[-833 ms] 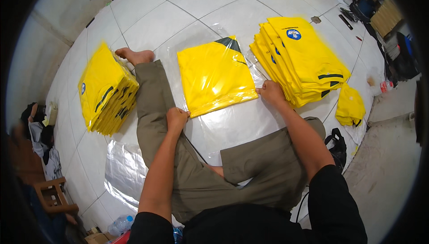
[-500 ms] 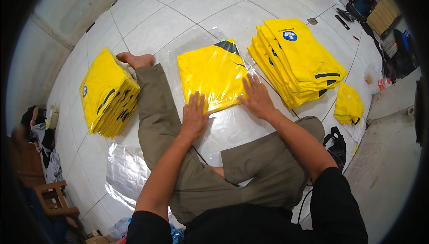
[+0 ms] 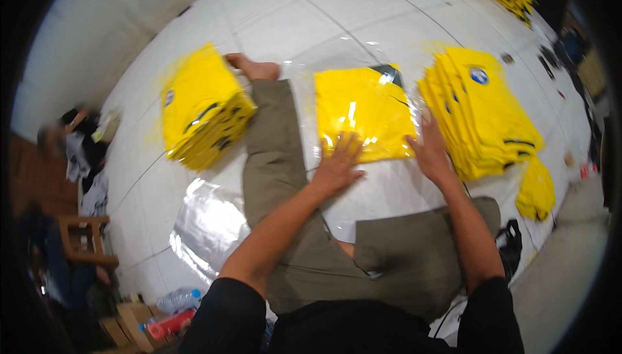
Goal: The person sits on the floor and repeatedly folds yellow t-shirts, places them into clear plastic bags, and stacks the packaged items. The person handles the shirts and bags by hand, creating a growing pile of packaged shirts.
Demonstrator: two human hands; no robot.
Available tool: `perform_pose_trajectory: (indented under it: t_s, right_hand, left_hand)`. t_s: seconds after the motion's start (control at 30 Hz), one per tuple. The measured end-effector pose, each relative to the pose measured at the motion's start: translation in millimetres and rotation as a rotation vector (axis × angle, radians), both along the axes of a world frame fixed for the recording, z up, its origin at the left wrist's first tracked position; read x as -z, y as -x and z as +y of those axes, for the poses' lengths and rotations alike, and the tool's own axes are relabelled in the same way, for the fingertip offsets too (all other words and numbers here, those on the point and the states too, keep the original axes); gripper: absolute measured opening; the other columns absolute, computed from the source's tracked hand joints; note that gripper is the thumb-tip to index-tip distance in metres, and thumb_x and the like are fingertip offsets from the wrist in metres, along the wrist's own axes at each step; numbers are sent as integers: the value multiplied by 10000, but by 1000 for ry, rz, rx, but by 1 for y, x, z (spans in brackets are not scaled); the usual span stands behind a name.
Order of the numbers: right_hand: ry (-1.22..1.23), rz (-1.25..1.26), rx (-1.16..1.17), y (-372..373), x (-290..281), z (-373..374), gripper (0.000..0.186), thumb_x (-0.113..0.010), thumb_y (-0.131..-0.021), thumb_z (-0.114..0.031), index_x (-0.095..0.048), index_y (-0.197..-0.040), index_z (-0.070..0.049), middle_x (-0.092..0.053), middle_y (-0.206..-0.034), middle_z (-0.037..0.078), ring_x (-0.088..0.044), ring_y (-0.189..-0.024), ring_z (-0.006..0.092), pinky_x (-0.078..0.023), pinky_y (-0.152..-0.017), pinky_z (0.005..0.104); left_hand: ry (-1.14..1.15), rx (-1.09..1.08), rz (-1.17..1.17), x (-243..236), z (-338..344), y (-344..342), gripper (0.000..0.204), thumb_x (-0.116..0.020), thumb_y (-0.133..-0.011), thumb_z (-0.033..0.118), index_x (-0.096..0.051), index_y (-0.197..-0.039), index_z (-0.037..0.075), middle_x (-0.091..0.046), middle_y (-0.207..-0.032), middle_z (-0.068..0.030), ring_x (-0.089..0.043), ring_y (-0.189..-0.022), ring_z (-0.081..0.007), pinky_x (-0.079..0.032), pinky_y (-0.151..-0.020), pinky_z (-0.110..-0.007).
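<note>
A folded yellow shirt with a dark green corner lies flat in a clear plastic bag on the floor between my legs. My left hand rests on the bag's near left part, fingers spread over the shirt's lower edge. At the near right corner is my right hand, its thumb on the bagged shirt and its fingers stretched along the bag's side. Neither hand grips anything. Motion softens the picture a little.
A stack of bagged yellow shirts stands left of my leg. Folded yellow shirts are piled on the right, with a crumpled yellow cloth nearby. Clear plastic bags lie at the left. Plastic bottles are behind them.
The whole view has swung, so the scene sits farther right. My left hand has spread its fingers and slid inward over the bag's near edge. My right hand's fingers have shifted to the bag's side.
</note>
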State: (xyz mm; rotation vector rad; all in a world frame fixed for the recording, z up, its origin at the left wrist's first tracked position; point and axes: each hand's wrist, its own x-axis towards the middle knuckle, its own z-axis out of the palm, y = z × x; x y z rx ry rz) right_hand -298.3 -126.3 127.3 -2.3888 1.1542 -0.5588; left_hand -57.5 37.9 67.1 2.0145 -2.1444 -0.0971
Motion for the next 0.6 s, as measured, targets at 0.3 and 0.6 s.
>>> perform_pose_trajectory:
  t_s: [0.3,0.6]
  right_hand:
    - [-112,-461,163,10,-17,4,447,-572,-1023,-163,-502,-1423,23,-543,-1405,187,-590,-1172,294,-491,-970,391]
    - [-11,-567,139,11,-7,-13,286,-574,-1015,-156,-652,-1197,51,-669,-1180,199,-632,-1113,331,-474,-985,383]
  left_hand:
    - [-94,145,46,-28,-97,80,168,-659,-864,169,-722,-959,46,-685,-1016,-150,-662,-1035,-325,-537,-837,-484]
    - [-168,231,92,-28,-138,52,191,-633,-826,146,-760,-897,22,-730,-939,-217,-717,-857,-392,-567,-772,-480]
